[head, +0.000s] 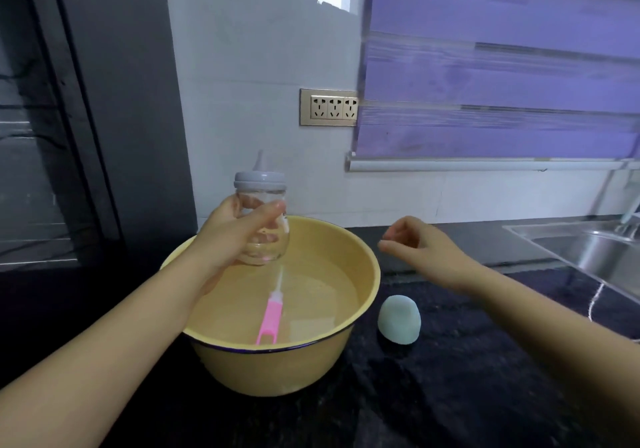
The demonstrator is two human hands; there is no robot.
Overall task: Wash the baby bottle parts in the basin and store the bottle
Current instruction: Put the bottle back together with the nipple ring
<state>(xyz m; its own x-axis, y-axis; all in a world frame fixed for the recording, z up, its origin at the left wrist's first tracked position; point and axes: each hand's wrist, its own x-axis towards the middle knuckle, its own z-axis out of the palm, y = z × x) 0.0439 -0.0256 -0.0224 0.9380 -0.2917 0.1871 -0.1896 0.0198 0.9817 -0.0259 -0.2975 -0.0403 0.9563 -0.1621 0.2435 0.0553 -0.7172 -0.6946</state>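
Head view, looking forward and down over a dark, speckled table [450,395].

Left hand [239,232] raised above the far left rim of a yellow basin [277,368], fingers [268,210] wrapped round the clear baby bottle [265,225]. Bottle upright, held clear of the water, pale grey collar and teat [259,173] screwed on top. Hard to tell through the clear wall whether any water sits inside. Far side of the bottle hidden by the palm; a few fingertips seen blurred through the wall.

Right hand [419,246] in the air to the right of the basin, well apart from the bottle, holding nothing. Fingers loosely curled, thumb and forefinger near each other but not plainly pressed together; fingertips soft with blur.

Basin resting on the table, dark line along its rim, shallow water inside. Pink and white bottle brush [272,312] lying in it, pink handle end propped against the near wall, white shaft running up toward the bottle. Brush head hidden behind the bottle's base, so its far end not made out.

Pale green cap [399,319] standing dome up on the table just beside the basin's right side, not touching it.

Steel sink [595,257] at the far right, cut off by the frame edge; tap above it only partly seen. Gold socket plate [329,107] on the white wall, its right edge covered by a purple window blind [502,66]. Dark panel at the left, detail lost in shadow.
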